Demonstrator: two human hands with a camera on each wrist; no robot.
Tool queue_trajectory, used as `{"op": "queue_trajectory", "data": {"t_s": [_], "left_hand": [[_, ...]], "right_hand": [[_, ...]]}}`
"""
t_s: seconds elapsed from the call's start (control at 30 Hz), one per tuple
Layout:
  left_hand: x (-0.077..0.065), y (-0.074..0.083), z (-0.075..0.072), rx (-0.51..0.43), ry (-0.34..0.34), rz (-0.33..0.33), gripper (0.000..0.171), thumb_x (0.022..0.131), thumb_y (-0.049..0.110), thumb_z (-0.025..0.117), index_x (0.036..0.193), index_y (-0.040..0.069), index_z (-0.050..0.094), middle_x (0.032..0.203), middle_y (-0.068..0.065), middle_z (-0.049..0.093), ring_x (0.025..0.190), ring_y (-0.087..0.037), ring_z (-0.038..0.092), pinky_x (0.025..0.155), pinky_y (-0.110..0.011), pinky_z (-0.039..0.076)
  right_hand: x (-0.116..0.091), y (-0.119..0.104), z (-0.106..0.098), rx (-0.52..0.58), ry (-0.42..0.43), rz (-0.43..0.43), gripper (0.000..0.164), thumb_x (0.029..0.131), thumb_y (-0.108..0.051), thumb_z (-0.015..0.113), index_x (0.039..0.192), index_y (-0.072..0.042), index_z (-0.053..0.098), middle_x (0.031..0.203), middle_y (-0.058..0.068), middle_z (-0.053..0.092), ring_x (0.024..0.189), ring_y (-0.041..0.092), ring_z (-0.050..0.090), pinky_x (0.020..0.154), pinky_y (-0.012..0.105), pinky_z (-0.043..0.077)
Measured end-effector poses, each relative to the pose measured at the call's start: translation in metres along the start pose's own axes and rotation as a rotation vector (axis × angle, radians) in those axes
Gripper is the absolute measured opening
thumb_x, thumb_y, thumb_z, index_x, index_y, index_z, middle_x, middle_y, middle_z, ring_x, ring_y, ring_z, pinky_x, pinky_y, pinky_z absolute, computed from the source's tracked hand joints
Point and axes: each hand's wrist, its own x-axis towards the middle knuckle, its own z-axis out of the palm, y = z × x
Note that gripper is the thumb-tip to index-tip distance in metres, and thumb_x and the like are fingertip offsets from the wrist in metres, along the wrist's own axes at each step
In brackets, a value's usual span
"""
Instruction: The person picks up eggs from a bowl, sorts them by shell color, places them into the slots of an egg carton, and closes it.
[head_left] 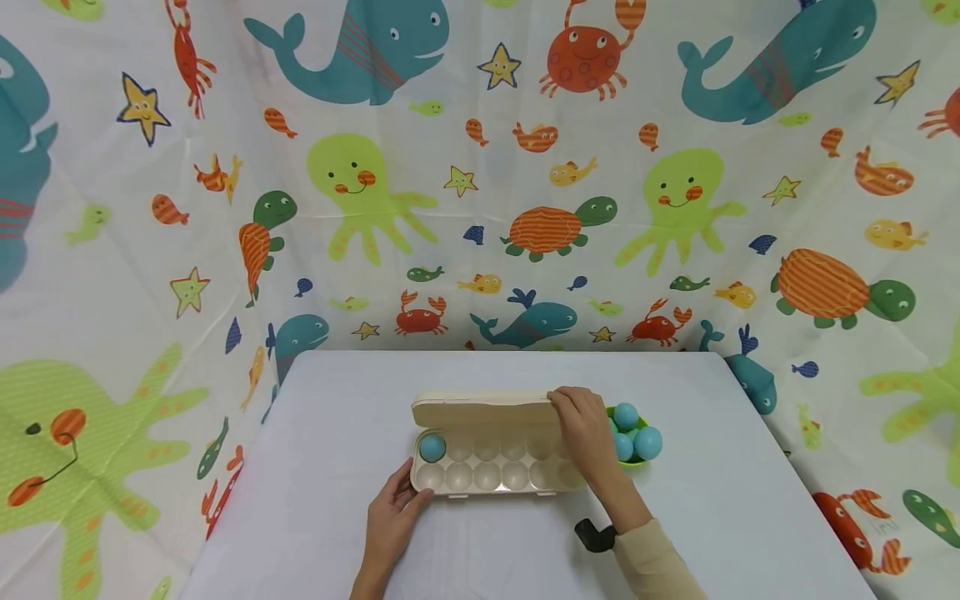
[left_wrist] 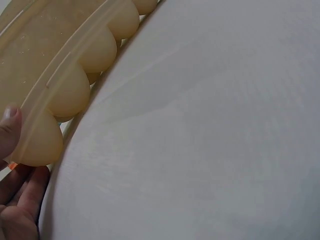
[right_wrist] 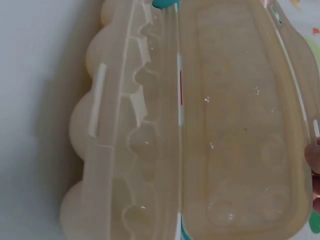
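Note:
A beige plastic egg carton [head_left: 487, 477] sits on the table with its lid [head_left: 480, 412] raised along the far side. One blue ball [head_left: 432, 447] fills the far left cup; the other cups in sight hold nothing. My left hand [head_left: 393, 512] grips the carton's near left corner, the thumb [left_wrist: 10, 131] on the front wall and the fingers [left_wrist: 35, 192] low beside the end cup. With my right hand [head_left: 588, 429] I hold the lid's right end, and the fingertips [right_wrist: 314, 157] show at its edge. That hand hides the carton's right end in the head view.
Right of the carton, partly behind my right hand, stands a green bowl [head_left: 639, 463] with several blue and greenish balls [head_left: 648, 442]. A black strap piece [head_left: 595, 536] hangs by my right wrist. A sea-animal printed curtain [head_left: 465, 225] surrounds the white table [head_left: 337, 417].

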Motion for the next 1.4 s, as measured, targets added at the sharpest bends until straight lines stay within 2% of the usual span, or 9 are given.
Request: {"op": "queue_trajectory", "data": {"t_s": [0.3,0.47,0.6,0.7,0.83,1.03,1.23,1.4], "left_hand": [[-0.001,0.006,0.001,0.021,0.013,0.005,0.064,0.082,0.010,0.082,0.139,-0.002,0.054,0.129,-0.024,0.064,0.111,-0.028,0.069,0.091,-0.015,0.057],[-0.001,0.007,0.001,0.024,0.005,-0.018,0.065,0.083,0.008,0.081,0.141,-0.001,0.053,0.131,-0.023,0.064,0.115,-0.033,0.066,0.094,-0.017,0.057],[-0.002,0.008,0.001,0.025,0.003,-0.052,0.065,0.083,0.005,0.080,0.141,-0.003,0.051,0.132,-0.024,0.062,0.117,-0.035,0.065,0.096,-0.021,0.057],[-0.003,0.014,0.002,0.031,0.003,-0.074,0.064,0.084,0.002,0.079,0.142,-0.004,0.051,0.133,-0.025,0.062,0.118,-0.036,0.065,0.096,-0.023,0.058],[-0.005,0.013,0.002,0.022,0.004,-0.042,0.065,0.083,0.005,0.080,0.141,-0.004,0.052,0.131,-0.025,0.063,0.116,-0.035,0.066,0.095,-0.021,0.058],[-0.005,0.005,0.002,0.006,0.015,0.017,0.064,0.082,0.011,0.082,0.139,-0.002,0.055,0.128,-0.024,0.065,0.112,-0.032,0.068,0.092,-0.017,0.058],[-0.005,0.004,0.002,0.012,0.017,0.011,0.064,0.082,0.012,0.082,0.139,-0.001,0.055,0.128,-0.024,0.065,0.112,-0.028,0.068,0.091,-0.015,0.058],[-0.005,0.006,0.001,0.002,0.001,-0.007,0.064,0.083,0.012,0.082,0.140,0.000,0.054,0.131,-0.023,0.064,0.115,-0.032,0.067,0.093,-0.016,0.057]], "right_hand": [[0.025,0.012,0.011,-0.040,-0.076,0.037,0.017,0.090,-0.002,0.070,0.107,-0.002,0.072,0.103,0.011,0.071,0.097,0.029,0.064,0.080,0.042,0.058],[0.036,0.022,0.021,-0.060,-0.079,0.009,0.015,0.090,-0.003,0.070,0.105,-0.001,0.071,0.099,0.012,0.070,0.091,0.030,0.064,0.073,0.043,0.057],[0.042,0.029,0.028,-0.064,-0.090,-0.004,0.016,0.092,-0.005,0.069,0.106,0.001,0.071,0.097,0.013,0.070,0.088,0.032,0.064,0.073,0.044,0.057],[0.045,0.032,0.031,-0.056,-0.147,0.022,0.017,0.093,-0.006,0.066,0.109,0.001,0.070,0.098,0.013,0.070,0.091,0.032,0.064,0.077,0.045,0.057],[0.049,0.035,0.035,-0.048,-0.228,0.061,0.020,0.095,-0.001,0.062,0.113,0.001,0.069,0.104,0.015,0.070,0.099,0.034,0.065,0.085,0.047,0.058],[0.050,0.040,0.044,-0.054,-0.247,0.060,0.028,0.092,0.011,0.056,0.116,0.003,0.067,0.109,0.018,0.068,0.105,0.036,0.063,0.092,0.049,0.056],[0.051,0.044,0.051,-0.054,-0.285,0.080,0.030,0.091,0.012,0.056,0.118,0.003,0.067,0.111,0.018,0.068,0.105,0.036,0.063,0.091,0.049,0.056],[0.053,0.047,0.055,-0.050,-0.346,0.102,0.033,0.091,0.013,0.057,0.122,0.003,0.065,0.114,0.020,0.068,0.106,0.038,0.063,0.092,0.051,0.057]]}}
